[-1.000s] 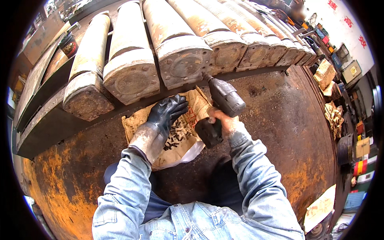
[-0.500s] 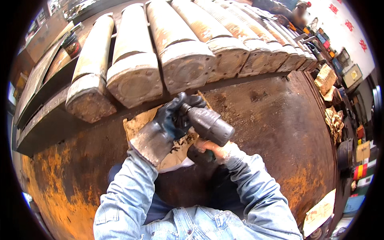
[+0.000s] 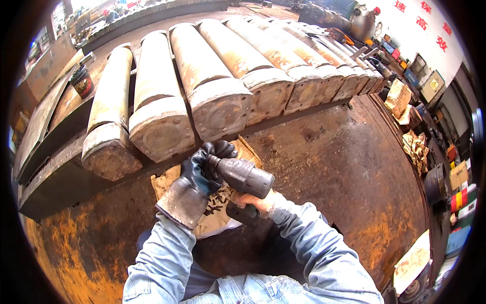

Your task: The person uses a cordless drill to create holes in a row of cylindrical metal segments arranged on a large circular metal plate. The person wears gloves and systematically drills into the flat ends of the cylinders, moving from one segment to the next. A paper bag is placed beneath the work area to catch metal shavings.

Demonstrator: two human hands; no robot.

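A dark, grimy impact wrench (image 3: 245,176) is held across in front of me, its narrow nose pointing up and to the left. My right hand (image 3: 254,201), which looks bare, wraps round its handle below the body. My left hand (image 3: 195,175) wears a black rubber glove with a dirty grey cuff. Its fingers curl round the wrench's nose; whether a small part is also in them is hidden. Beneath both hands lies a brown paper or cardboard sheet (image 3: 217,225) with several small dark bolts (image 3: 217,201) on it.
Beyond my hands stands a row of heavy rusty cylinders (image 3: 220,109) with flanged ends, on a dark steel support (image 3: 55,190). A small bucket (image 3: 82,81) sits at the far left. Crumpled brown paper (image 3: 416,149) and a black round part (image 3: 435,183) lie at the right edge. Another person (image 3: 362,25) is far back.
The view has tilted up, so the cylinders sit lower in the picture. My hands and the wrench have shifted a little left and down in it, the grip unchanged.
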